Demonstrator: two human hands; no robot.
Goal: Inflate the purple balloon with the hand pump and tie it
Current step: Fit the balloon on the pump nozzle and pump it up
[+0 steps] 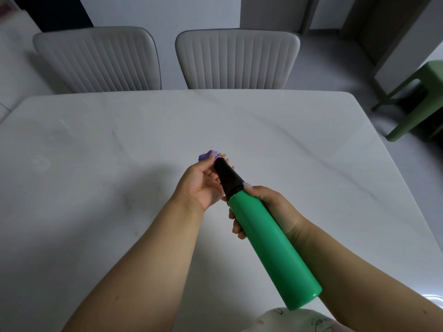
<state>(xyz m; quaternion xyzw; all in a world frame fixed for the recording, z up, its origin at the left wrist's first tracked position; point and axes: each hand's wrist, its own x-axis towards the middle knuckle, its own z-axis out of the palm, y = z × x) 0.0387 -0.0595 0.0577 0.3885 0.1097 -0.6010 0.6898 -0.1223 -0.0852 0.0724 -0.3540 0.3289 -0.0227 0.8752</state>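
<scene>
Above white marble table (96, 140) | my left hand (201, 183) pinches limp purple rubber balloon (208, 155) at black nozzle | my right hand (268, 207) grips green plastic pump (268, 243)

Both bare forearms reach forward from six o'clock, converging toward the centre. The left hand (200, 180) is palm-up, fingers curled and pinched toward one o'clock. The right hand (268, 207), at its four o'clock, is wrapped closed, thumb on top.
</scene>
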